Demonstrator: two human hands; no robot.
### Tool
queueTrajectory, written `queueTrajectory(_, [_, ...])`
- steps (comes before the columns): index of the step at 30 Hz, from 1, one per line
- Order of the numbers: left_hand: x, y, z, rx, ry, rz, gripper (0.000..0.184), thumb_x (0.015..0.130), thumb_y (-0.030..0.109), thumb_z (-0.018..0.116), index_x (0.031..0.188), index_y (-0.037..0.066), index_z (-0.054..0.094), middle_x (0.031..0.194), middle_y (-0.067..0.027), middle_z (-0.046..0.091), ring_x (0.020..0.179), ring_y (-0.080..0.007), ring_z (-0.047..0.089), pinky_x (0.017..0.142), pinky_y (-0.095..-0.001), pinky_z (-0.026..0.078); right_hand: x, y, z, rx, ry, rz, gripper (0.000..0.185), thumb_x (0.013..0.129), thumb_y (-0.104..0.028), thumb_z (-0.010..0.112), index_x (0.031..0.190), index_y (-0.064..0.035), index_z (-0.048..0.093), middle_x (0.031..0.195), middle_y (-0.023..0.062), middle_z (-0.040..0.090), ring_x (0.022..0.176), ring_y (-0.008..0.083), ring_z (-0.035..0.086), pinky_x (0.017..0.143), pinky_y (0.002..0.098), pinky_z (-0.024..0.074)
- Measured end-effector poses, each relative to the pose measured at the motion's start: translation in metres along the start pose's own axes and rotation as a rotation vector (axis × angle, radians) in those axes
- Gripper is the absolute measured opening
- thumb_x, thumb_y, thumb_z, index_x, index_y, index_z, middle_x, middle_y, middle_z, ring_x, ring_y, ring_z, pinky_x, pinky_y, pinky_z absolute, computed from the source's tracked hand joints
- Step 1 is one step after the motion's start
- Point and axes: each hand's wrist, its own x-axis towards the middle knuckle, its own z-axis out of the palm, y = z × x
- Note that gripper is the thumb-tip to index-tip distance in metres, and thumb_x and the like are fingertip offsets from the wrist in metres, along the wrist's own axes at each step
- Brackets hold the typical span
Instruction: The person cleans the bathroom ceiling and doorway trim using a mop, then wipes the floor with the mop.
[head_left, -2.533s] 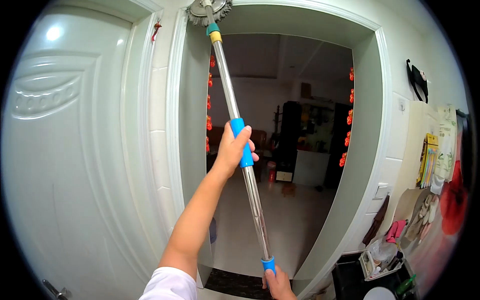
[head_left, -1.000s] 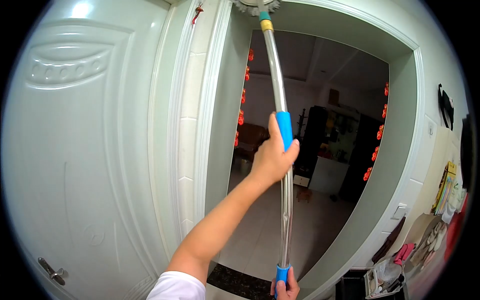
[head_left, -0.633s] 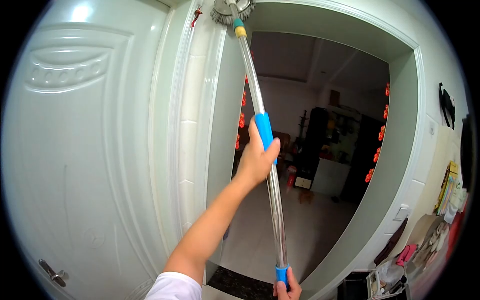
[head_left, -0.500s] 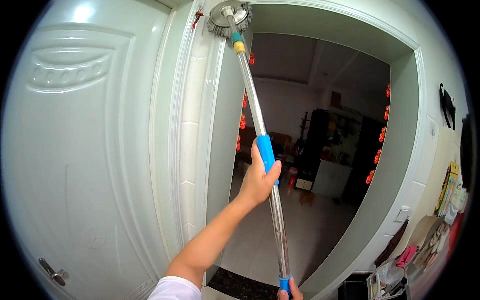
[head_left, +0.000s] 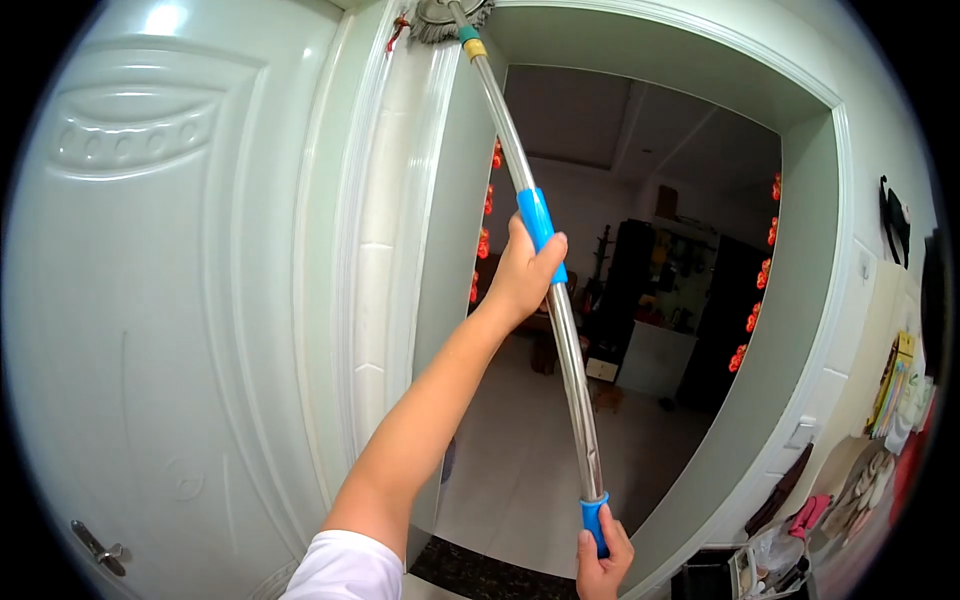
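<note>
My left hand (head_left: 525,268) is wrapped round the upper blue grip of a long metal mop pole (head_left: 572,370). Lower down, my right hand (head_left: 604,560) holds the blue grip at the pole's bottom end. The pole leans up and to the left, past a yellow and green collar. At its top a round grey mop head (head_left: 445,20) lies by the wall at the upper left corner of the door frame (head_left: 430,190). The top of the mop head is cut off by the view's edge.
A pale closed door (head_left: 150,300) with a metal handle (head_left: 98,548) stands at the left. A red ornament (head_left: 397,33) hangs near the mop head. Through the doorway lies a dim room with a white cabinet (head_left: 657,358). A basket (head_left: 742,575), cloths and a light switch (head_left: 801,432) are at the right.
Since half a second ago the pole and both hands have moved up, and the mop head has slid up and slightly left. Earlier the head was further right, along the frame's top.
</note>
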Motion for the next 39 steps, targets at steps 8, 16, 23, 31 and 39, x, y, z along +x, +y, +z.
queueTrajectory(8, [-0.013,0.013,-0.025,-0.145,-0.112,-0.279,0.048,0.089,0.039,0.054,0.117,0.005,0.034,0.075,-0.0046,0.052,0.053,-0.0114,0.05,0.042,-0.0252,0.041,-0.011,0.028,0.012,0.885,-0.224,0.573,0.045,0.09,-0.022,0.061,0.126,0.0013,0.048,0.077,0.0044,0.058,0.055,0.0082,0.048,0.049,0.0211,0.0396])
queueTrajectory(16, [-0.09,-0.034,0.002,0.133,-0.15,-0.243,0.073,0.092,0.034,0.049,0.14,-0.003,0.009,0.088,-0.0198,0.059,0.066,-0.0295,0.063,0.063,-0.0401,0.052,-0.084,0.109,0.017,0.917,-0.308,0.777,0.043,0.086,-0.032,0.064,0.112,-0.0005,0.05,0.064,0.0016,0.048,0.047,0.0084,0.041,0.04,0.0214,0.03])
queueTrajectory(23, [-0.098,-0.023,0.033,0.297,0.017,-0.278,0.071,0.092,0.025,0.049,0.143,0.001,0.006,0.087,-0.0165,0.059,0.067,-0.0257,0.063,0.06,-0.0376,0.052,-0.098,0.106,0.024,0.396,-0.075,0.529,0.034,0.087,-0.022,0.064,0.11,0.0013,0.057,0.078,0.005,0.058,0.066,0.0129,0.052,0.062,0.0265,0.0439])
queueTrajectory(31, [-0.071,-0.029,0.055,-0.22,-0.01,-0.392,0.039,0.083,0.013,0.057,0.111,0.0,0.034,0.077,-0.0104,0.052,0.059,-0.0186,0.059,0.048,-0.0323,0.053,-0.093,0.084,0.017,0.044,0.198,0.505,0.042,0.081,-0.014,0.07,0.118,0.001,0.056,0.102,0.0104,0.061,0.091,0.0183,0.057,0.083,0.0324,0.0455])
queueTrajectory(39, [-0.106,-0.016,0.059,-0.508,-0.092,-0.474,0.035,0.077,0.005,0.054,0.108,0.002,0.038,0.069,-0.0077,0.05,0.047,-0.0172,0.055,0.044,-0.0309,0.05,-0.115,0.087,-0.006,0.589,-0.168,0.824,0.045,0.082,-0.021,0.071,0.12,-0.004,0.054,0.097,0.0059,0.06,0.079,0.013,0.056,0.072,0.028,0.0459])
